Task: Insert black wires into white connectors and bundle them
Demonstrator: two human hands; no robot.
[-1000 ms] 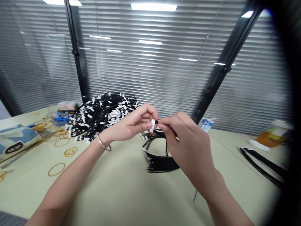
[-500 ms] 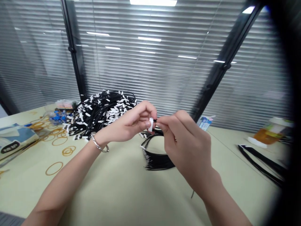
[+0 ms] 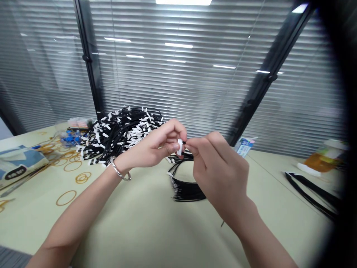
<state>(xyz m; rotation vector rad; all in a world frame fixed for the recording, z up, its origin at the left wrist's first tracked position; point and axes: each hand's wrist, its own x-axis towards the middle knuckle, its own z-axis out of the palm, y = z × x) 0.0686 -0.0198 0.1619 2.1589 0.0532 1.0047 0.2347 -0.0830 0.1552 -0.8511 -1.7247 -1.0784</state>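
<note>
My left hand (image 3: 156,147), with a silver bracelet at the wrist, pinches a small white label (image 3: 180,146) between thumb and fingers. My right hand (image 3: 219,169) meets it fingertip to fingertip and pinches the end of a thin black cable (image 3: 184,143) at the label. Both hands hover above the pale green table (image 3: 139,223). Below them lies a looped bundle of black cables (image 3: 185,190). Behind my left hand sits a big pile of black cables with white labels (image 3: 119,134).
Several tan rubber bands (image 3: 67,197) lie scattered on the left, near blue clips (image 3: 69,137) and a blue-and-white packet (image 3: 19,162). More black cables (image 3: 312,195) and a container with orange contents (image 3: 320,160) lie at the right. Glass walls with blinds stand behind.
Both hands stay pinched together on the label and cable end; the fingers shift only slightly. The view has drifted a little.
</note>
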